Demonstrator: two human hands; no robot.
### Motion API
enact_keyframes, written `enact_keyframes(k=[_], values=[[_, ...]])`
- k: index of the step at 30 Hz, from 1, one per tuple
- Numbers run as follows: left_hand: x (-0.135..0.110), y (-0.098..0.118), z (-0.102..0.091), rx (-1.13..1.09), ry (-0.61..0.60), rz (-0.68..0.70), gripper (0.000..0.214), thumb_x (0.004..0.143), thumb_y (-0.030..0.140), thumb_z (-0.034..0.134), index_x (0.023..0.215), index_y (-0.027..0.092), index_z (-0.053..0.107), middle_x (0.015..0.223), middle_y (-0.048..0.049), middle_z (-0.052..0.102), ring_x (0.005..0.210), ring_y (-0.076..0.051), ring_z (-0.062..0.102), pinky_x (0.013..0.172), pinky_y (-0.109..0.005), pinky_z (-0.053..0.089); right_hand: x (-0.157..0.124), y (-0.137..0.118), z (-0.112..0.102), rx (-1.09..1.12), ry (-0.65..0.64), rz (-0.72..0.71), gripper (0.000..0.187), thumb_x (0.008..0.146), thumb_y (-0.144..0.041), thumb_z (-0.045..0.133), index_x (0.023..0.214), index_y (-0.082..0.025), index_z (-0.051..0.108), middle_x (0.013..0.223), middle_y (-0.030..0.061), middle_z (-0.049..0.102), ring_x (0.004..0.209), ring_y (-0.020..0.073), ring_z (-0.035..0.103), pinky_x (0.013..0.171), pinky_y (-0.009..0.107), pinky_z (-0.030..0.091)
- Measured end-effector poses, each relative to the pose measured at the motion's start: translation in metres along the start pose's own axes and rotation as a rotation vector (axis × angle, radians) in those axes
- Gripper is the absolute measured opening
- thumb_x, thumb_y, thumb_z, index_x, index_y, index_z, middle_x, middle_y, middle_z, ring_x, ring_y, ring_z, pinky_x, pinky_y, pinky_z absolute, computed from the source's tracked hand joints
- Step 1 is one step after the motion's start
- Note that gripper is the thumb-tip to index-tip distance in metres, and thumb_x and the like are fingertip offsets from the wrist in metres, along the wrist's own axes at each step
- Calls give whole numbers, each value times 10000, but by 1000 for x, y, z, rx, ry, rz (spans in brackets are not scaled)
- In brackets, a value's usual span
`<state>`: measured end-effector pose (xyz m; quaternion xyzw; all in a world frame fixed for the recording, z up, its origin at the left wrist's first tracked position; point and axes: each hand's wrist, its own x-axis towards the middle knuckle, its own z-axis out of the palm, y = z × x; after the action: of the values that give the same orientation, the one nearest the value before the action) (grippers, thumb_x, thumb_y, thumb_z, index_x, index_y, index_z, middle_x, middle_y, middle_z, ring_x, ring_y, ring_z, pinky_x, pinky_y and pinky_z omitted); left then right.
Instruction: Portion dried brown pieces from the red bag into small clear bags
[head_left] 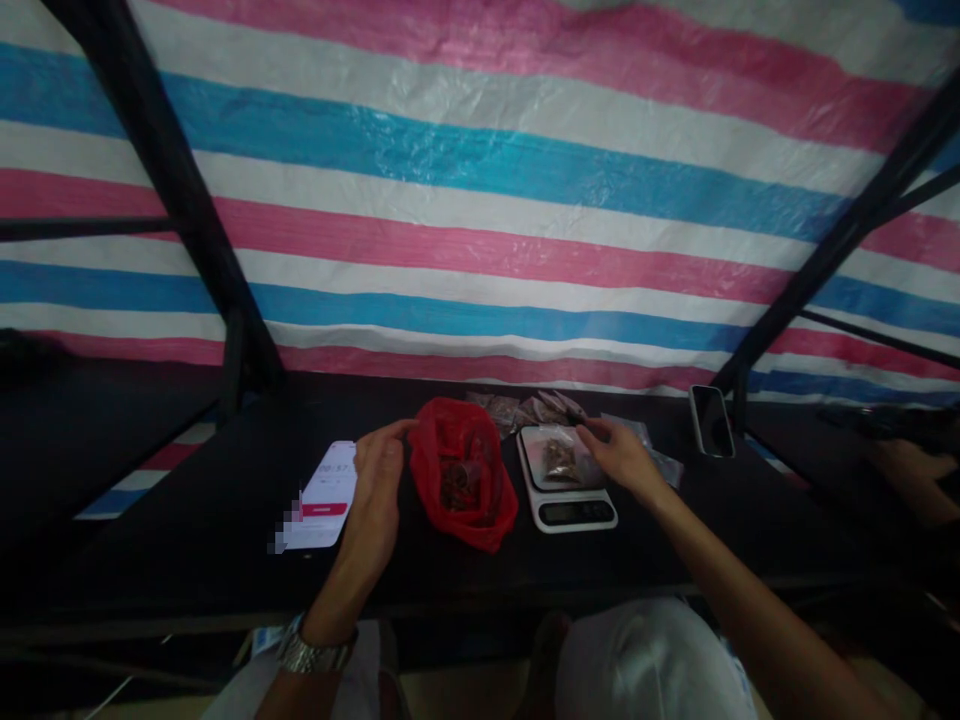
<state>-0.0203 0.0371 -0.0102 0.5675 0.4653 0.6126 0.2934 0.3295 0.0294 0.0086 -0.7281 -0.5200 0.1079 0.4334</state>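
1. Writing: The lit phone (322, 505) at the left shows a row of large digits, too blurred to read surely, above a red bar with illegible lettering. A pixelated patch covers its lower left corner.
2. Display: The white scale (531, 478) has a dark display (577, 513) along its front edge; any reading is too faint to make out. No brand can be read on it.
3. Left hand: The left hand (379, 480) reaches forward between the lit phone and the red bag (426, 480), wrist bearing a metal watch (315, 650). The fingers lie close together, with a fingertip at the bag's left rim. Whether they pinch it cannot be told.
4. Right hand: The right hand (621, 455) reaches in from the right, palm downward. The fingers are bent toward the upper right side of the small clear bag (560, 462); a pinch cannot be confirmed.
5. Position: The small clear bag lies on the scale's plate, with brownish contents. The red bag stands open just left of the scale, with brownish pieces inside.
6. Surroundings: Filled packets (551, 407) lie behind the scale. A second phone (711, 421) lies farther right on the black table (465, 580).
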Motion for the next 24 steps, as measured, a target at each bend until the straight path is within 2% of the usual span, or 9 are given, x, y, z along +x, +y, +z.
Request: enact_keyframes(k=[2,5,9,12,16,20,24], values=[[-2,3,-3,83,-19,39,510,1010,659,414,1159,285,728,1236,-90,642,1248,-311,568,1135,-514,430,-6,14,-9,-1,112,4,325,813,-475,687,902,-182,798,940,131,806,905,302,721,872,420,534],[-3,5,-5,143,-5,82,433,987,602,474,1121,277,727,1177,-86,618,1211,-310,578,1119,-535,460,-21,35,-21,9,290,24,442,855,-512,564,981,-147,780,968,157,773,812,272,671,810,417,532],[-2,3,-4,-46,39,-12,326,840,454,718,1096,261,665,1188,-67,645,1178,-273,652,1085,-492,538,-37,52,-20,25,468,10,498,871,-515,507,1068,-128,750,969,131,697,695,209,558,734,390,502],[-2,2,-1,-164,63,-117,423,735,379,804,1096,251,623,1213,-73,668,1221,-273,677,1084,-479,562,-39,53,-11,46,512,-34,434,878,-473,521,1077,-156,740,968,92,656,713,190,534,743,366,489],[-3,-1,0,-151,-14,-165,503,699,404,840,1120,248,612,1265,-87,660,1237,-283,678,994,-452,624,-39,53,-5,56,577,-52,373,869,-436,544,1055,-163,716,918,63,609,724,191,502,774,371,476],[-7,-11,2,3,-92,-114,518,729,428,832,1175,261,630,1320,-73,611,1173,-250,673,879,-387,662,-43,56,-4,55,613,-59,315,874,-420,562,1034,-181,691,913,51,593,739,195,488,782,369,471],[-14,-15,13,58,-89,-68,418,748,382,789,1120,245,656,1268,-65,594,1059,-225,681,781,-356,673,-41,61,-3,63,631,-68,306,855,-429,570,997,-185,689,907,44,597,727,188,488,769,366,474]])
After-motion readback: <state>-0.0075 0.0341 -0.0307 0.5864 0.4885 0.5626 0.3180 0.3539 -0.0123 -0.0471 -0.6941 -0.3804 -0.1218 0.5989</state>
